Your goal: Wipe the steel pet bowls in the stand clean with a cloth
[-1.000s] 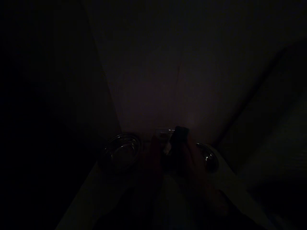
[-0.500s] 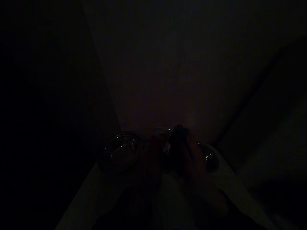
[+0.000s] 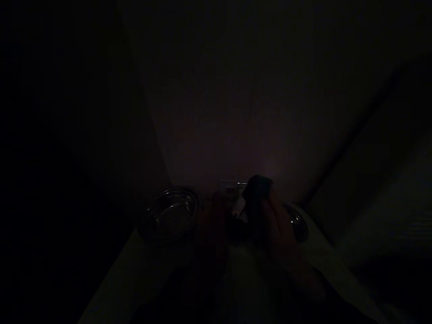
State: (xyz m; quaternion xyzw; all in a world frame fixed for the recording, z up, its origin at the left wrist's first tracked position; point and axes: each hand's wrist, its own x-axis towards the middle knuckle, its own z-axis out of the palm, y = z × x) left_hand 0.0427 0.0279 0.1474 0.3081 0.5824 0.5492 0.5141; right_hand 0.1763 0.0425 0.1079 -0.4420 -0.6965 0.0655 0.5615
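The scene is very dark. My right hand (image 3: pixel 280 229) is raised over the pale table (image 3: pixel 135 274) and wraps round a dark object (image 3: pixel 257 198) that I cannot identify. My left hand (image 3: pixel 211 225) is close on its left, fingers curled near the same dark object; whether it grips it is unclear. A shiny metal bowl (image 3: pixel 172 213) sits left of my hands. Part of a second metal bowl (image 3: pixel 297 222) shows behind my right hand. A small clear container (image 3: pixel 231 188) stands just behind the hands.
A wall corner rises behind the table (image 3: pixel 236 112). Dark surfaces flank the table on the left and right; little else can be made out in the gloom.
The dark object in my right hand has shifted slightly up and to the right. My left hand has barely moved.
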